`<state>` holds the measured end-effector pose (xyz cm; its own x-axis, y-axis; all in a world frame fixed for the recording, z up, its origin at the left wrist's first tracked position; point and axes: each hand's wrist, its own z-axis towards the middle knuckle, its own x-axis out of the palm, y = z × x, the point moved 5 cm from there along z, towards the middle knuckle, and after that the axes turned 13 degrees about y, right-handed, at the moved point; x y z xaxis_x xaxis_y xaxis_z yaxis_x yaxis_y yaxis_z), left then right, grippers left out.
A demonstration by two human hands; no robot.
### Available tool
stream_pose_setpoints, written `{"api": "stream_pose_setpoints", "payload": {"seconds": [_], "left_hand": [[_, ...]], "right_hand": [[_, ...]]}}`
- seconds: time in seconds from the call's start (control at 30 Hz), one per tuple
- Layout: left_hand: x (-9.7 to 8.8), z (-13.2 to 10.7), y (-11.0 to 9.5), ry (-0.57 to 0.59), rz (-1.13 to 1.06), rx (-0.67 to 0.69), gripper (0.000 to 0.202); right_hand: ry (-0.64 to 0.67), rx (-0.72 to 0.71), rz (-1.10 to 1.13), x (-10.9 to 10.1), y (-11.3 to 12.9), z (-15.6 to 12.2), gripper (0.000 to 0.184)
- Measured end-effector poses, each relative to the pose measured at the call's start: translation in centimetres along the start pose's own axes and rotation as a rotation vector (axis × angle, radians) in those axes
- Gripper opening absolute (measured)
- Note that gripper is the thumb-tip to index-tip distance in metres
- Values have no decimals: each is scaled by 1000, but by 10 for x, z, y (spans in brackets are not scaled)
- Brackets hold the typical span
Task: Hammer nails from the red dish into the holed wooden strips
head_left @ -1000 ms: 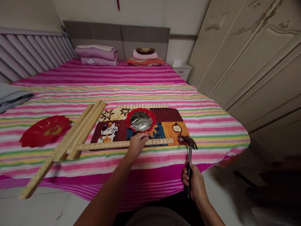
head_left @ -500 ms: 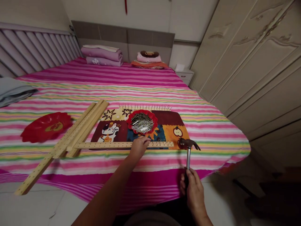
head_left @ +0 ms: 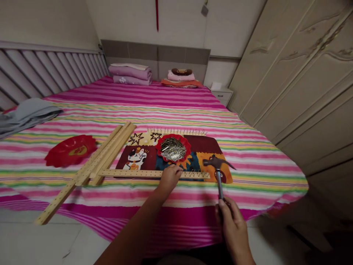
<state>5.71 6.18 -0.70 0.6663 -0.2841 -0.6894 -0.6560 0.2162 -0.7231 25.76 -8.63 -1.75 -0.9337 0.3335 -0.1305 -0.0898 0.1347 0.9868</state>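
Your hammer (head_left: 217,164) has swung left since the earlier frame, from beside the mat's right edge to over the mat (head_left: 200,142); your right hand (head_left: 234,225) grasps its handle beyond the bed's near edge. Your left hand (head_left: 170,176) is at the strip (head_left: 132,173), fingers bent in at its row of nails (head_left: 194,173); whether they pinch a nail or only steady the wood, I cannot tell. That strip lies along the mat's near edge, its left end over other strips (head_left: 116,147), one of which juts past the bed's near edge above the pale floor (head_left: 88,243); more nails stand along the mat's far edge.

On the mat sits a red bowl (head_left: 158,147) full of loose nails; a red dish (head_left: 59,152) lies left of the strips, and grey cloth (head_left: 33,112) towards the bed's left edge. Striped sheeting covers the bed (head_left: 270,169); at its far edge, folded quilts (head_left: 132,74) and a pink-and-orange pile (head_left: 180,78) sit before the headboard (head_left: 143,54); a nightstand (head_left: 222,95) stands past the far right corner, a pale wardrobe (head_left: 286,84) along the right.
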Motion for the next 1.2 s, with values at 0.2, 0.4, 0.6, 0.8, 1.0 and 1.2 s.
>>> {"api": "stream_pose_setpoints", "payload": {"seconds": [0.2, 0.4, 0.6, 0.8, 1.0, 1.2], "left_hand": [[-15, -2, 6, -83, -50, -1, 19], [-65, 22, 3, -152, 405, -156, 22], [-61, 51, -2, 51, 672, -306, 27], [-70, 51, 5, 8, 491, -292, 23], [-77, 36, 19, -115, -226, -196, 5], [-51, -4, 11, -44, -801, -176, 20]], "right_hand": [[-126, 234, 531, -14, -50, -6, 36], [-105, 274, 660, -13, -71, 0, 35], [-80, 304, 632, -12, -70, 3, 39], [-84, 329, 659, -11, -74, 5, 38], [-81, 323, 664, -11, -76, 8, 40], [-61, 293, 656, -11, -69, 6, 36]]}}
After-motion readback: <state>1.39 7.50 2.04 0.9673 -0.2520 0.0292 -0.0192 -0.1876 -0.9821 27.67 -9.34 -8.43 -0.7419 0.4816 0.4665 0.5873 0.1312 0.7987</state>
